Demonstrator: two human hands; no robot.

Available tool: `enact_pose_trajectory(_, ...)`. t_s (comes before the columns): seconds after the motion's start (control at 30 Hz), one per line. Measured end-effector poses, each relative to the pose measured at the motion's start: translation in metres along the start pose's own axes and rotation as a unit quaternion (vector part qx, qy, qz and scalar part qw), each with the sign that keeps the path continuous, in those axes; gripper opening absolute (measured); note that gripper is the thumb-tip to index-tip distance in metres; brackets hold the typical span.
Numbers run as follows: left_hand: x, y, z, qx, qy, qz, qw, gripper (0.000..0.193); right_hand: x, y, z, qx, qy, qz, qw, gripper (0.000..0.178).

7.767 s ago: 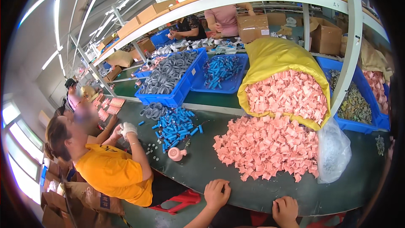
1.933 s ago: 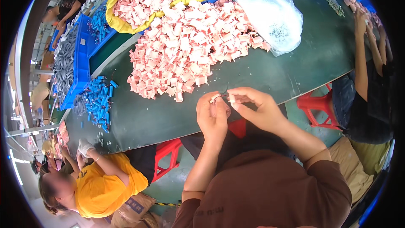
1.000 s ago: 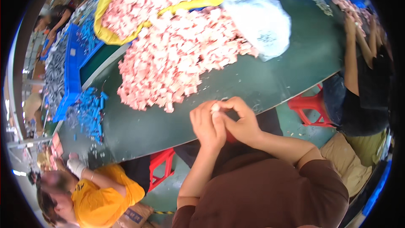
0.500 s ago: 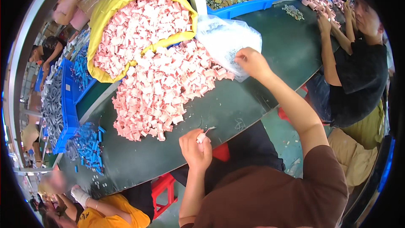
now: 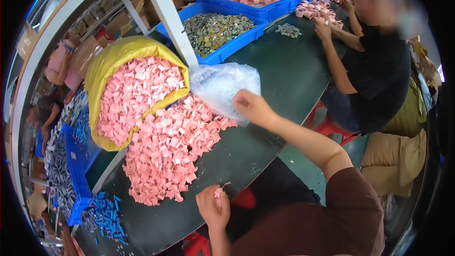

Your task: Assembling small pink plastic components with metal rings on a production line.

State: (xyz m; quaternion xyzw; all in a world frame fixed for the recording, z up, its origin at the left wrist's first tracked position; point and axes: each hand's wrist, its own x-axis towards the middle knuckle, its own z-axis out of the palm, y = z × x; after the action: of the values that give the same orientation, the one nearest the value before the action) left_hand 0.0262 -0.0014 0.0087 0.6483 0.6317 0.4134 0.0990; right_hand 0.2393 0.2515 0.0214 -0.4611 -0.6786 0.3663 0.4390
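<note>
My left hand (image 5: 212,208) is closed near the table's front edge. A small pink plastic piece (image 5: 218,192) is held between its thumb and fingers, and a thin light strand sticks out beside it. My right hand (image 5: 256,109) is at the open lower side of a clear plastic bag (image 5: 215,83). Its fingertips are pinched together, but what they grip, if anything, is too small to make out. Left of the bag, a heap of small pink plastic pieces (image 5: 163,159) spills from a yellow sack (image 5: 102,61) onto the dark green table (image 5: 208,161).
Behind the bag are a metal post (image 5: 173,19) and a blue bin (image 5: 227,50) of small metal parts. Blue cylindrical parts (image 5: 109,215) lie at the left, by another blue bin (image 5: 83,194). A co-worker (image 5: 379,76) handles pink rolls at the right.
The whole view has shifted and turned, showing more of the far bins. My right hand stays pinched at the bag; my left still holds the pink piece.
</note>
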Motion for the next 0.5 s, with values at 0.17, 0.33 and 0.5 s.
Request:
enact_pose_trajectory(0.17,0.010,0.008,-0.012,0.029,-0.035,0.006,0.999,0.021,-0.053,-0.038,0.018,0.180,-0.251,0.091,0.947,0.017)
enact_pose_trajectory(0.33,0.018,0.008,-0.010,0.061,-0.057,0.042,0.996,0.016,-0.107,-0.064,0.044,0.201,-0.366,0.127,0.899,0.018)
enact_pose_trajectory(0.5,0.015,0.010,-0.010,0.078,-0.064,0.028,0.995,0.024,-0.122,-0.055,0.055,0.190,-0.383,-0.047,0.903,0.015)
